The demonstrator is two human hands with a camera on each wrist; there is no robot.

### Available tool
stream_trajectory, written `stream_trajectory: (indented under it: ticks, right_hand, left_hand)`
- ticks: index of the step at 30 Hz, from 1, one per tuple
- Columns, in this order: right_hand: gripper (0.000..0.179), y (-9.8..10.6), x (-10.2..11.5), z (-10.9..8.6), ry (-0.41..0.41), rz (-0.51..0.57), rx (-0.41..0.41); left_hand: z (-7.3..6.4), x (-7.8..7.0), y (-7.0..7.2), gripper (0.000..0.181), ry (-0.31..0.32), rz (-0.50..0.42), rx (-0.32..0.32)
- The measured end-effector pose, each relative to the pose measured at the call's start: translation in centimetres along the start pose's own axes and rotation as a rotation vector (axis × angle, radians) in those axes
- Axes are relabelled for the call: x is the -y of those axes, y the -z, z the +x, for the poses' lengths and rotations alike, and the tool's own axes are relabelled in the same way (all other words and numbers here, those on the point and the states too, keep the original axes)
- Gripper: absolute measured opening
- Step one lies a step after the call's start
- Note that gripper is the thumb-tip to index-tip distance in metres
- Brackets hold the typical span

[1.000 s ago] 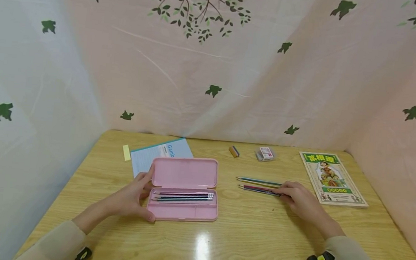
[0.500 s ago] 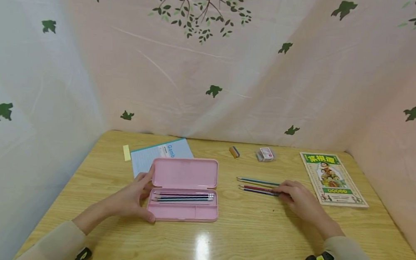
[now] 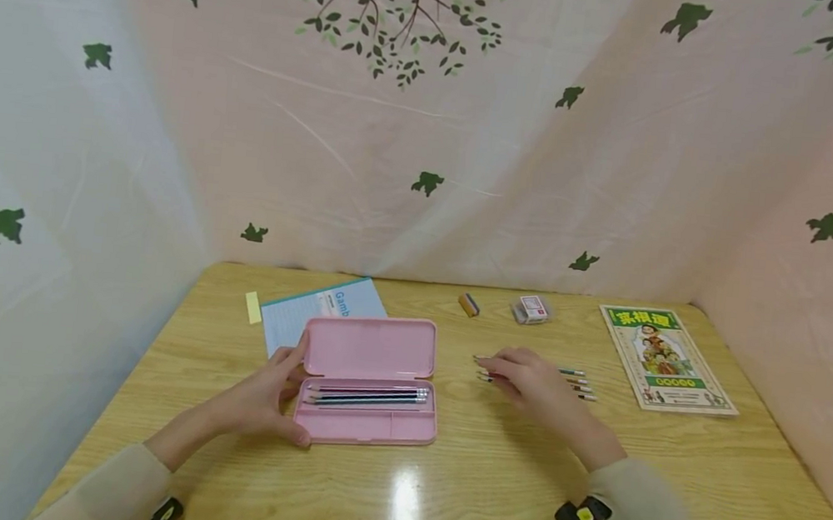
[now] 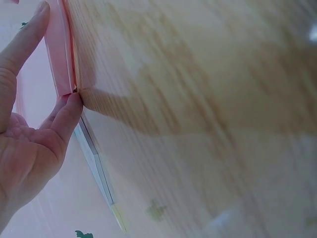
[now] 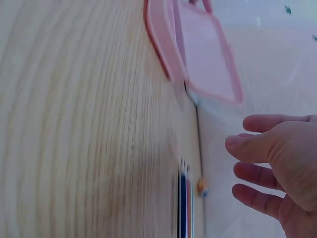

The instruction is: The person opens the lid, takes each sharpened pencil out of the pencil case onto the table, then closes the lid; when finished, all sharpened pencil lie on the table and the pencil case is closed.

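Observation:
A pink pencil case (image 3: pixel 370 348) lies with its lid back, and several pencils (image 3: pixel 366 396) rest in its long compartment. My left hand (image 3: pixel 263 400) holds the case across its left end, thumb at the front corner and fingers near the hinge. In the left wrist view the thumb (image 4: pixel 27 39) lies along the pink wall. My right hand (image 3: pixel 535 389) is over a row of loose pencils (image 3: pixel 573 373), hiding their middles; points and eraser ends show on either side. The right wrist view shows the right hand's fingers (image 5: pixel 252 148) relaxed, with nothing between them, apart from the pencils (image 5: pixel 184 208).
Behind the case lies a blue-and-white notebook (image 3: pixel 290 319) with a yellow strip (image 3: pixel 253 307) beside it. A small orange-and-blue block (image 3: pixel 468 303) and a small clear box with a white label (image 3: pixel 531 309) stand at the back. A green-bordered booklet (image 3: pixel 666 359) lies at the right.
My right hand has moved left along the loose pencils, from their eraser ends toward their points, uncovering the eraser ends. The left hand and the pencil case have stayed put.

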State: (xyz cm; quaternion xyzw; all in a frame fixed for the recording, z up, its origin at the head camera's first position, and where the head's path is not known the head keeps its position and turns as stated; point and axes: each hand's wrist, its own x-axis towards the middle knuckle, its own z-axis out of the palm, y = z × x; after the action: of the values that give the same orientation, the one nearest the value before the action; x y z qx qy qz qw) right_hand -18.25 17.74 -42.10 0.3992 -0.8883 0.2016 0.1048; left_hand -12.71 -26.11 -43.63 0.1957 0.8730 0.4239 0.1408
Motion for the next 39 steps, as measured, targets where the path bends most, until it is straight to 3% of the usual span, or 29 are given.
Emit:
stream_trajectory:
  ticks: [7, 17, 26, 39]
  right_hand:
    - [0.034, -2.0, 3.7, 2.7, 0.149, 0.008, 0.053]
    - [0.040, -4.7, 6.6, 4.8, 0.234, -0.095, 0.192]
    - [0.033, -6.1, 7.1, 5.4, 0.228, -0.085, 0.259]
    - [0.039, -6.2, 7.4, 6.2, 0.161, -0.101, 0.320]
  left_hand:
    - [0.0, 0.3, -0.1, 0.143, 0.016, 0.013, -0.006]
    - [0.0, 0.1, 0.0, 0.144, 0.004, 0.000, -0.007]
    - [0.1, 0.3, -0.1, 0.144, 0.012, -0.012, -0.002]
    - [0.2, 0.3, -0.1, 0.143, 0.005, 0.021, -0.010]
